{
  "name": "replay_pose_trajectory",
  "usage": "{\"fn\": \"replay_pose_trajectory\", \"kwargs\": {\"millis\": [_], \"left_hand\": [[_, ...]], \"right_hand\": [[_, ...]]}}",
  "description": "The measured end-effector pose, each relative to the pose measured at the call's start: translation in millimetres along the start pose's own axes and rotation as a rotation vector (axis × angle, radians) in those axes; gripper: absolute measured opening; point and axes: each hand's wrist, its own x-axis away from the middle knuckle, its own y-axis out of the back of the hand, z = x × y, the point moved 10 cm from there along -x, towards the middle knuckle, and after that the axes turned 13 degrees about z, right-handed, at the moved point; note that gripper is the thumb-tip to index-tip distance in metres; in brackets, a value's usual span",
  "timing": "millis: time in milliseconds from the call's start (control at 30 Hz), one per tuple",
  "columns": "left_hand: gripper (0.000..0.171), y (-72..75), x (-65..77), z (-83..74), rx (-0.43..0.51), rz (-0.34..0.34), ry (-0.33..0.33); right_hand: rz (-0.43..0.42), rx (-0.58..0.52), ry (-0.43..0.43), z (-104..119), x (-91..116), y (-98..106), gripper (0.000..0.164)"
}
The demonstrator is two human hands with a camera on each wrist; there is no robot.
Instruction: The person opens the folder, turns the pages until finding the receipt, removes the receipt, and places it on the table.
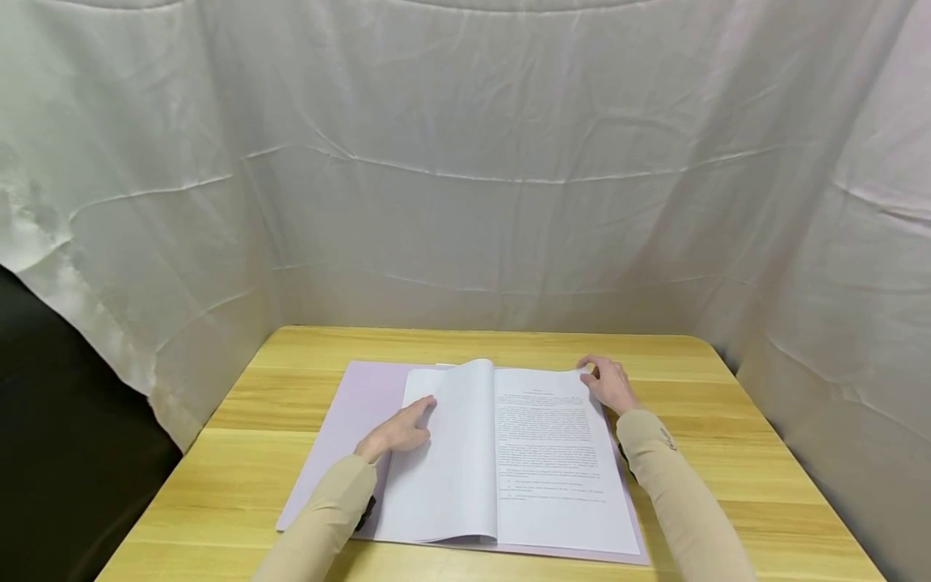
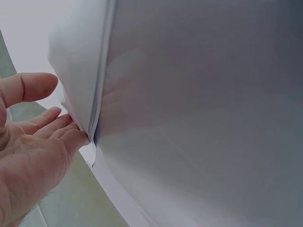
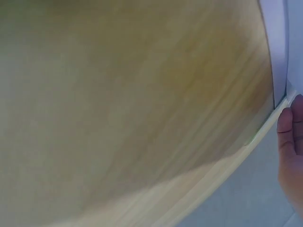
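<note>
A lilac folder (image 1: pixel 364 388) lies spread on the table, with a stack of white paper sheets in it. The left-hand sheets (image 1: pixel 454 436) are turned over, blank side up, and bulge along the middle. On the right, a printed page (image 1: pixel 549 453) faces up. My left hand (image 1: pixel 400 428) rests on the turned sheets with its fingers extended; the left wrist view shows the fingertips (image 2: pixel 81 137) at the sheets' edge and the thumb held apart. My right hand (image 1: pixel 611 384) pinches the printed page's top right corner between thumb and index finger.
The wooden table (image 1: pixel 276 396) reaches past the folder on every side. Pale grey curtains (image 1: pixel 473 234) hang behind and at both sides. A dark area (image 1: pixel 65 436) shows at the lower left.
</note>
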Motion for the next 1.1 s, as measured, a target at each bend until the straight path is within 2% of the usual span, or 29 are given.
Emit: {"fn": "replay_pose_trajectory", "kwargs": {"millis": [300, 533, 767, 967, 1100], "left_hand": [[0.061, 0.1, -0.3, -0.3, 0.009, 0.003, 0.008], [0.062, 0.0, 0.2, -0.9, 0.007, 0.001, -0.002], [0.061, -0.3, 0.4, -0.8, 0.002, -0.004, -0.005], [0.061, -1.5, 0.2, -2.6, 0.014, -0.003, -0.013], [0.062, -3.2, 1.6, -3.2, 0.039, 0.008, -0.016]], "right_hand": [[-0.033, 0.002, -0.019, -3, 2, 4, 0.006], [-0.051, -0.006, -0.032, -3, 7, 5, 0.016], [0.014, -0.116, -0.063, -3, 13, 2, 0.033], [0.038, -0.175, 0.021, 9, 20, -2, 0.040], [0.135, -0.270, 0.008, 11, 27, -12, 0.047]]}}
